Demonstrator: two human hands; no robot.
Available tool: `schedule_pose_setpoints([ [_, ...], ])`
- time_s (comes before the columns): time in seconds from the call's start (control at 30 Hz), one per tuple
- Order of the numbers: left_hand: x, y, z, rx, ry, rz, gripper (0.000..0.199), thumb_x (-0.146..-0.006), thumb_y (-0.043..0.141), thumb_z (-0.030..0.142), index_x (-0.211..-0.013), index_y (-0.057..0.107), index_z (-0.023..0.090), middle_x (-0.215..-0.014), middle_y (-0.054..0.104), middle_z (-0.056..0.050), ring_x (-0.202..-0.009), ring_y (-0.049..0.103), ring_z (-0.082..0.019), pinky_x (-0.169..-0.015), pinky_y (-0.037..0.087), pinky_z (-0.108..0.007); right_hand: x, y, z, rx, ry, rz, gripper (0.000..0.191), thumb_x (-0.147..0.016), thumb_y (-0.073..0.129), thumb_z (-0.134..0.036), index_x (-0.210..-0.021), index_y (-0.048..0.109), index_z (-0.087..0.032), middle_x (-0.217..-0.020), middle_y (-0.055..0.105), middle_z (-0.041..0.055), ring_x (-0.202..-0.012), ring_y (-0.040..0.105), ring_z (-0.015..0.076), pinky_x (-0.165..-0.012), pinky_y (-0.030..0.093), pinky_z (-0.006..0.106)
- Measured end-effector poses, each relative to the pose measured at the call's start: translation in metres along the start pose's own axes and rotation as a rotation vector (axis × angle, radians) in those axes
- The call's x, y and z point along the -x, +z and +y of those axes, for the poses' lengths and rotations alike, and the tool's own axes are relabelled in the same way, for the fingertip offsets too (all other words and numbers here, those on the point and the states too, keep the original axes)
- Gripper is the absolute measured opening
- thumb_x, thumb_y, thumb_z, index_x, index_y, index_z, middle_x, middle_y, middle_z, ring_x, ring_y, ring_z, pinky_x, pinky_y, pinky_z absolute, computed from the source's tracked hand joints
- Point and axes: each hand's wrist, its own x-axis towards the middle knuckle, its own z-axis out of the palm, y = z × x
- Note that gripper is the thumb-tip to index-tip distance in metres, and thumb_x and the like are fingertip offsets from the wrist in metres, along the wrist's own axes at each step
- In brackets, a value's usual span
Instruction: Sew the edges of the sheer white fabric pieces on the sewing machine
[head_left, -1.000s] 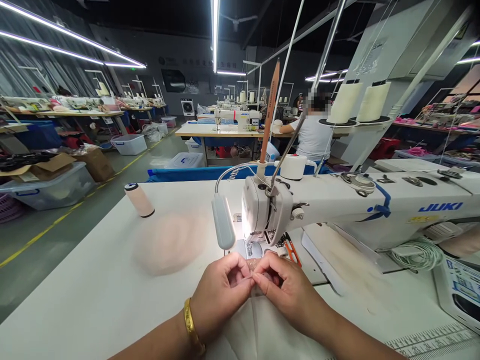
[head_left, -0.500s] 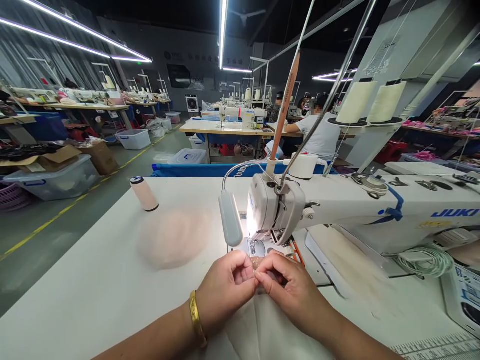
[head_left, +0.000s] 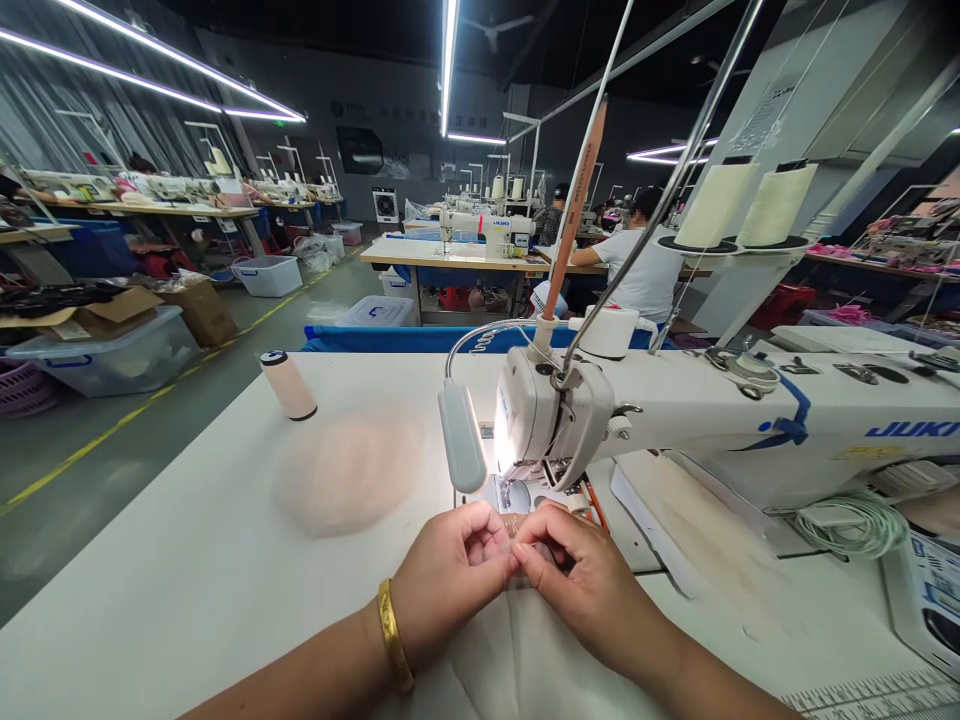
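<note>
Just in front of the sewing machine (head_left: 551, 410), my left hand (head_left: 457, 560) and my right hand (head_left: 574, 575) meet with their fingertips pinched together. Between them is a small piece of sheer tan fabric (head_left: 514, 523); its lower part is mostly hidden by my fingers. Both hands are closed on it, close to the shiny needle plate (head_left: 514, 494). A gold bracelet (head_left: 394, 634) circles my left wrist. The lamp (head_left: 461, 438) lights the needle area. Pale cloth (head_left: 491, 655) hangs below my hands.
Left on the white table lie a sheer pinkish fabric heap (head_left: 349, 475) and a peach thread spool (head_left: 289, 386). Beige sheer fabric (head_left: 705, 520), a coiled green cord (head_left: 851, 522) and a clear ruler (head_left: 877, 695) are to the right. A co-worker in white (head_left: 637, 270) sits beyond.
Almost nothing differs. My hands stay pinched together at the same place, with only a very slight shift of the fingers.
</note>
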Motion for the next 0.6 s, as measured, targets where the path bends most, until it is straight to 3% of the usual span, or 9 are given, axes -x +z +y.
schedule_pose_setpoints([
  [0.17,-0.004,-0.003,-0.005,-0.430,0.116,0.068,0.029,-0.084,0.062,0.039,-0.063,0.053,0.020,-0.080,0.063,-0.006,-0.087,0.054,-0.027,-0.079,0.040,-0.039,-0.009,0.007,0.007,0.135,0.024,0.024,0.019,-0.097,0.052,-0.027,-0.079,0.053,-0.023,-0.073,0.057,-0.0008,-0.072,0.053,0.0198,-0.067,0.038,0.032],
  [0.23,-0.006,-0.002,-0.007,-0.565,0.123,0.099,0.019,-0.083,0.064,0.032,-0.070,0.057,0.020,-0.084,0.065,-0.007,-0.090,0.054,-0.029,-0.080,0.039,-0.041,-0.014,0.010,0.011,0.230,0.005,0.023,0.021,-0.098,0.050,-0.023,-0.076,0.049,-0.023,-0.075,0.059,0.0007,-0.077,0.055,0.0222,-0.070,0.040,0.033],
  [0.33,-0.006,0.001,-0.012,-0.700,0.318,0.176,0.006,-0.088,0.063,0.024,-0.084,0.063,0.020,-0.094,0.068,-0.008,-0.092,0.056,-0.028,-0.080,0.039,-0.041,-0.019,0.013,0.014,0.364,0.016,0.028,0.022,-0.099,0.048,-0.018,-0.078,0.047,-0.023,-0.079,0.063,0.0038,-0.086,0.058,0.0267,-0.074,0.041,0.036],
  [0.43,-0.006,0.003,-0.017,-0.817,0.556,0.133,0.025,-0.099,0.051,0.017,-0.079,0.066,0.021,-0.087,0.071,-0.006,-0.084,0.058,-0.024,-0.078,0.037,-0.041,-0.021,0.011,0.015,0.438,0.035,0.039,0.015,-0.099,0.050,-0.017,-0.086,0.052,-0.023,-0.090,0.068,0.0058,-0.086,0.062,0.0272,-0.069,0.041,0.034],
  [0.53,-0.006,0.002,-0.021,-0.862,0.643,0.104,0.032,-0.102,0.047,0.015,-0.081,0.070,0.021,-0.084,0.074,-0.004,-0.080,0.060,-0.023,-0.076,0.038,-0.040,-0.018,0.008,0.017,0.494,-0.009,0.076,0.006,-0.098,0.055,-0.018,-0.095,0.058,-0.023,-0.095,0.070,0.0070,-0.086,0.063,0.0275,-0.067,0.043,0.034],
  [0.6,-0.008,0.001,-0.023,-0.865,0.666,0.126,0.031,-0.102,0.048,0.015,-0.083,0.071,0.020,-0.086,0.074,-0.004,-0.079,0.061,-0.023,-0.075,0.039,-0.040,-0.015,0.006,0.019,0.530,-0.094,0.088,0.011,-0.097,0.055,-0.015,-0.101,0.061,-0.023,-0.096,0.070,0.0073,-0.085,0.063,0.0269,-0.068,0.044,0.034],
])
